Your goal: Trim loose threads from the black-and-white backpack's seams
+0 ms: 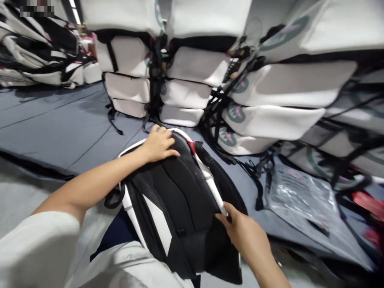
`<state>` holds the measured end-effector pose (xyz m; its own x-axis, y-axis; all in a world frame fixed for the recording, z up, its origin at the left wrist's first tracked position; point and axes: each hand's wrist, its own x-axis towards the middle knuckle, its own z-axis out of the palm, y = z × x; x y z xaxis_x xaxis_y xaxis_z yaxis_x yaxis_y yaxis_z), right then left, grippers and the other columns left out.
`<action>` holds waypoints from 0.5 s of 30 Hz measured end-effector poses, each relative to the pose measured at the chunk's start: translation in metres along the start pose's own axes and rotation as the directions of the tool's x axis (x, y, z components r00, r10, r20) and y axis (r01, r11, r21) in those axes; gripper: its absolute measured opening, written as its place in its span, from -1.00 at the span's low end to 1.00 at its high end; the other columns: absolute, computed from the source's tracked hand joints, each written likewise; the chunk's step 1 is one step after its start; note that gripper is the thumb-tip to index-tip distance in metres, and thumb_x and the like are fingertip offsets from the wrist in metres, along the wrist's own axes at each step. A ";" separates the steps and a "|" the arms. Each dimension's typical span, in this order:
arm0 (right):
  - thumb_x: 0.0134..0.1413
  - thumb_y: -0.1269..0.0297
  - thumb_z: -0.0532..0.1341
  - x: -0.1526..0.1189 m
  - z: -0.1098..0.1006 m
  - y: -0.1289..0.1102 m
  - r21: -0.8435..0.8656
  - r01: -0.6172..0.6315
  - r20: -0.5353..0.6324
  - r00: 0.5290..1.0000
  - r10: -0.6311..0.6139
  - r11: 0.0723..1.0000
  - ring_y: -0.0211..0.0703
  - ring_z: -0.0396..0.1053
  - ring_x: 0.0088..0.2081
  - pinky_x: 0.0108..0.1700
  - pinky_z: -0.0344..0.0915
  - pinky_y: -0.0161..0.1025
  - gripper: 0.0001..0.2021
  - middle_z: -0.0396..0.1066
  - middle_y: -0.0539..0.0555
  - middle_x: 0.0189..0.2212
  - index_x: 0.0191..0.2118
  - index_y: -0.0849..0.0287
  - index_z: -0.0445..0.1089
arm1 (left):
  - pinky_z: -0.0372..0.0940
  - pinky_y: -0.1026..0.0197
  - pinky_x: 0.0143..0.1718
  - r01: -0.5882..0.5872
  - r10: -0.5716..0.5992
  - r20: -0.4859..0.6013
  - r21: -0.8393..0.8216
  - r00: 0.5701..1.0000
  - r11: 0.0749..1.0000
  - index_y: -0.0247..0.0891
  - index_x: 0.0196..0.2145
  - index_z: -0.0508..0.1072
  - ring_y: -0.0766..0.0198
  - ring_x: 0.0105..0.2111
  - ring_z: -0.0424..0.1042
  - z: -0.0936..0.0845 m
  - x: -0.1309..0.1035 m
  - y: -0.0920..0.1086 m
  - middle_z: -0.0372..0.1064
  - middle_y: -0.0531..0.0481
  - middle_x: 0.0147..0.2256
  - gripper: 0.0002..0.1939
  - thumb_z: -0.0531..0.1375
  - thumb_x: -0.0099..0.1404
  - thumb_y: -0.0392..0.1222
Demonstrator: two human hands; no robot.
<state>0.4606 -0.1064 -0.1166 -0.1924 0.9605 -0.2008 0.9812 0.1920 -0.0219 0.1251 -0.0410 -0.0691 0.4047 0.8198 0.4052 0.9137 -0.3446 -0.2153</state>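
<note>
A black and white backpack lies tilted at the table's front edge, its black padded back panel facing up and its lower part over the person's lap. My left hand grips its top edge, fingers over the far side and thumb on the black panel. My right hand pinches the white trim along the bag's right side. A small red patch shows on that trim near the top.
Stacks of white bags with dangling black straps stand along the back of the grey table. More bags are piled at far left. Clear plastic packaging lies at right, near a red item.
</note>
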 end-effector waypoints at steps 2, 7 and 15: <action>0.22 0.20 0.22 -0.004 0.000 -0.002 0.050 -0.022 -0.042 0.999 0.024 0.998 0.09 0.56 -0.31 -0.40 0.24 -0.22 -0.84 0.58 0.07 -0.35 -0.11 0.04 0.46 | 0.05 -0.32 0.13 0.028 -0.025 -0.068 0.041 0.997 0.999 -0.30 -0.19 0.55 -0.13 0.00 0.31 0.001 0.000 -0.010 0.42 -0.28 -0.08 -0.46 0.13 0.32 0.28; 0.21 0.25 0.22 -0.037 -0.020 -0.011 0.450 0.140 -0.290 0.957 -0.005 0.882 0.03 0.57 -0.23 -0.26 0.43 -0.18 -0.72 0.59 0.09 -0.21 0.03 0.07 0.43 | 0.05 -0.28 0.19 -0.096 0.079 -0.100 -0.185 0.992 0.978 -0.31 -0.05 0.47 -0.12 0.13 0.26 -0.022 -0.011 0.043 0.33 -0.29 0.13 -0.68 0.15 0.39 -0.02; 0.21 0.57 0.17 -0.068 -0.038 -0.099 0.491 0.785 -0.808 0.572 -0.138 0.379 -0.10 0.50 -0.03 -0.01 0.49 -0.18 -0.54 0.52 0.12 -0.03 0.18 0.08 0.29 | 0.36 0.13 -0.03 -0.223 0.349 0.027 -0.723 0.937 0.654 -0.05 0.04 0.43 0.18 -0.02 0.42 -0.027 -0.060 0.133 0.47 0.00 0.01 -0.65 0.19 0.29 -0.13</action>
<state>0.3761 -0.1828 -0.0638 -0.2600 0.6859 0.6797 0.2293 0.7276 -0.6465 0.2232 -0.1488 -0.0979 0.6971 0.6598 0.2804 0.5340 -0.7388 0.4111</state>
